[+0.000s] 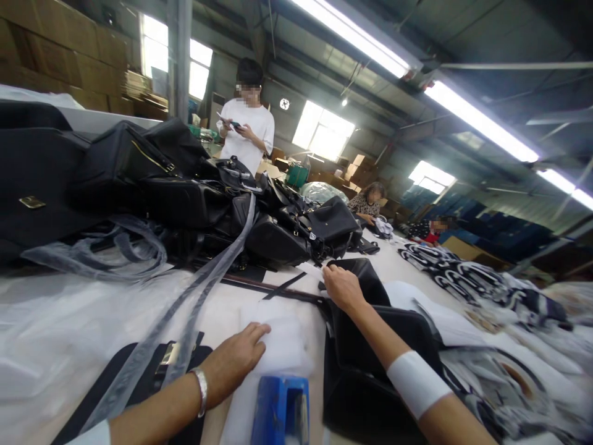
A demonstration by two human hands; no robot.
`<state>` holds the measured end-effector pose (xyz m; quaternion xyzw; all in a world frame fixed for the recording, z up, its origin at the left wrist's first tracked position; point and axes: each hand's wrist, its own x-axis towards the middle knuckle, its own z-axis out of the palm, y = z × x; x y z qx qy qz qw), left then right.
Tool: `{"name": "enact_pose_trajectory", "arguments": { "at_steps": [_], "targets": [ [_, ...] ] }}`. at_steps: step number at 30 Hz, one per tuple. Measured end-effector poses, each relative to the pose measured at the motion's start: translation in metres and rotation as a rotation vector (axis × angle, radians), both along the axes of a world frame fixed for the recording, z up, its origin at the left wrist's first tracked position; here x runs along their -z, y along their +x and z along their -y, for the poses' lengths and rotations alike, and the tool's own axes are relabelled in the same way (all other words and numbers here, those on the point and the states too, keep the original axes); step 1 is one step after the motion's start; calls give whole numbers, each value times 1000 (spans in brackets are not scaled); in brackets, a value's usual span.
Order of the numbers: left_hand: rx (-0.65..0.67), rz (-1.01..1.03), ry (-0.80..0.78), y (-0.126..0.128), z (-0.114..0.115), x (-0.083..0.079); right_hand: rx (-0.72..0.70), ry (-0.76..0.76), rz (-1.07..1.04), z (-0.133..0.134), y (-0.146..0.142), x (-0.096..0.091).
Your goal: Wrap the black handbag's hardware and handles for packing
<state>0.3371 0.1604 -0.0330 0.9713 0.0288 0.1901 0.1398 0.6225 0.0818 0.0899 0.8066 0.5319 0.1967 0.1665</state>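
Observation:
My left hand [238,361], with a silver bracelet at the wrist, reaches over folded white wrapping material [290,340], its fingers loosely extended. My right hand [343,287] is closed, with a thin white strip [311,270] at its fingertips. Just below that hand, a black bag [382,340] rests open on the table. A blue plastic holder with a hollow centre [278,408], resembling a tape dispenser, stands by the near edge. Under my left forearm lies a black flap with a gold clasp [170,353], partly covered by plastic-wrapped straps [199,303].
Piled black handbags [185,198] run along the table's far side. Clear plastic sheeting [69,327] spreads at left, with coiled wrapped straps [134,244] nearby. Black-and-white goods [472,278] lie at right. A person in a white shirt [248,127] stands behind the pile; others sit farther back.

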Motion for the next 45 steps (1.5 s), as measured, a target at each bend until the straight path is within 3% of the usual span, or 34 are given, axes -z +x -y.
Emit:
{"name": "enact_pose_trajectory", "arguments": {
  "at_steps": [5,9,12,19,25,31,45],
  "targets": [
    [-20,44,-126,-8,9,-3,-4,67,-19,15,-9,-4],
    [-239,211,-356,-13,-7,-16,-8,144,-32,26,-12,-8],
    [-383,285,-391,-17,-26,-19,-19,190,-44,33,-14,-7],
    [-620,380,-418,-18,-44,-4,-43,227,-78,44,-19,2],
    [-654,361,-470,-15,-35,5,-66,234,-105,49,-23,7],
    [-798,386,-556,-19,-42,18,-89,250,-120,52,-25,11],
    [-505,161,-650,-17,-20,30,-123,316,-157,58,-33,6]
  ]
}}
